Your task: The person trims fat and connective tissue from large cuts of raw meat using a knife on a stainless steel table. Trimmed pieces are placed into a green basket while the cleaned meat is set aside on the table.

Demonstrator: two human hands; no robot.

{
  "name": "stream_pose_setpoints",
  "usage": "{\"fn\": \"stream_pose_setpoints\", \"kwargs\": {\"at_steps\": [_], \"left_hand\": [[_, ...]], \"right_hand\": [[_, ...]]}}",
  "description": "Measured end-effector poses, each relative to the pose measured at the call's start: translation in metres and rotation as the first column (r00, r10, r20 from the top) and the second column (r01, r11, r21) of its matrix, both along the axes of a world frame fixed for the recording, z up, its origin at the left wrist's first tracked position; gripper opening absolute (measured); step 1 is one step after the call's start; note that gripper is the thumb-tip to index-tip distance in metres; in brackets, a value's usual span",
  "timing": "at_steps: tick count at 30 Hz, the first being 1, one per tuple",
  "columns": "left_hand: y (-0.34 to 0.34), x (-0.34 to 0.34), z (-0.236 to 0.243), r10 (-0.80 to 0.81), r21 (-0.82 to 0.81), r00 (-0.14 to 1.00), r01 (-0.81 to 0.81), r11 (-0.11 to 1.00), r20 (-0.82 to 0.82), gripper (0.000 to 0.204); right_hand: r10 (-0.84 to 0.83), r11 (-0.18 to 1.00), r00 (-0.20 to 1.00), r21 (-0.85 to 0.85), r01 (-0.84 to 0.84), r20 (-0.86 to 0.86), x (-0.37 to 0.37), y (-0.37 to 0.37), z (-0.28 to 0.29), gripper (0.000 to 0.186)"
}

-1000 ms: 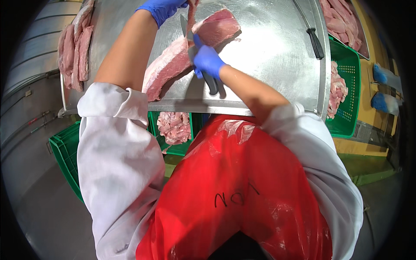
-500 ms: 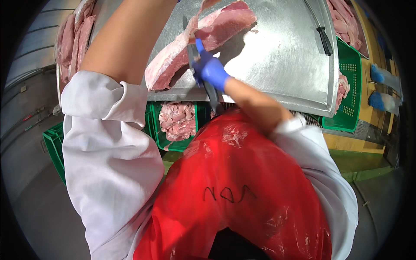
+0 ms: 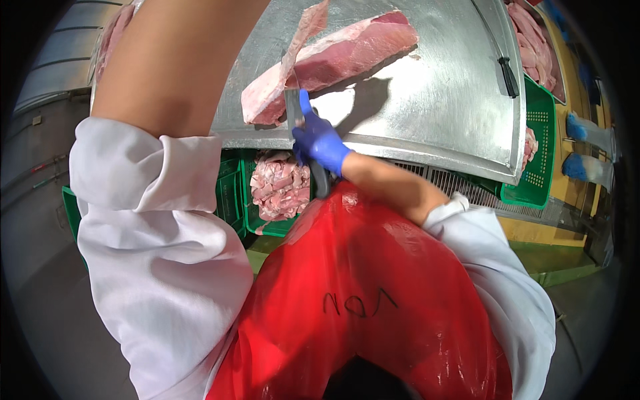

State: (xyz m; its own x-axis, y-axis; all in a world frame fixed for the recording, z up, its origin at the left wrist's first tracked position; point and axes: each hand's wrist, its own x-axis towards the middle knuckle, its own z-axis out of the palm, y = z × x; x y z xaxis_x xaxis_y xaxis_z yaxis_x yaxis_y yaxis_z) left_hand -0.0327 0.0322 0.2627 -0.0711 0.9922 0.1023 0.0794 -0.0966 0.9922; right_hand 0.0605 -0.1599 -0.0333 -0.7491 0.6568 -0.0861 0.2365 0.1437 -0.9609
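Blue-gloved, the right hand (image 3: pixel 319 139) is clamped on a knife (image 3: pixel 294 110) at centre frame, trimming a thin strip (image 3: pixel 303 37) off the pork slab (image 3: pixel 333 60) on the steel table (image 3: pixel 440 100). The left hand is out of frame. Next, judging by this, the blade must run along the slab under the strip.

You have no packages, labels, signs or screens in front of you. The nearest thing to a label is the dark handwritten marking (image 3: pixel 360 303) on the chest of your red apron (image 3: pixel 373 280), a short scrawl in black strokes on the glossy plastic, low in the view.
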Motion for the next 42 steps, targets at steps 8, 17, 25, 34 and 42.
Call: {"fn": "stream_pose_setpoints", "kwargs": {"at_steps": [8,17,25,34,42], "left_hand": [[-0.036,-0.019,0.032,0.015,0.079,1.000,-0.015,0.997,-0.003,0.009],[-0.081,-0.046,0.073,0.102,0.160,0.993,-0.091,0.983,-0.063,0.015],[-0.105,-0.059,0.105,0.220,0.219,0.966,-0.187,0.958,-0.136,0.023],[-0.081,-0.030,0.129,0.296,0.270,0.937,-0.240,0.932,-0.187,0.033],[-0.101,0.027,0.020,0.210,0.145,0.975,-0.218,0.965,0.066,0.041]], "right_hand": [[-0.058,0.550,0.997,0.835,-0.010,0.050,-0.064,-0.015,-0.047,0.053],[-0.034,0.999,0.999,-0.044,0.032,-0.034,-0.087,-0.056,-0.017,0.088],[0.106,0.963,0.994,-0.248,-0.107,-0.016,-0.092,-0.082,0.025,0.088],[0.498,0.582,0.823,-0.599,-0.550,-0.272,-0.050,-0.075,0.081,0.085],[0.736,0.677,0.619,-0.306,-0.669,0.274,0.252,0.163,0.108,0.078]]}}
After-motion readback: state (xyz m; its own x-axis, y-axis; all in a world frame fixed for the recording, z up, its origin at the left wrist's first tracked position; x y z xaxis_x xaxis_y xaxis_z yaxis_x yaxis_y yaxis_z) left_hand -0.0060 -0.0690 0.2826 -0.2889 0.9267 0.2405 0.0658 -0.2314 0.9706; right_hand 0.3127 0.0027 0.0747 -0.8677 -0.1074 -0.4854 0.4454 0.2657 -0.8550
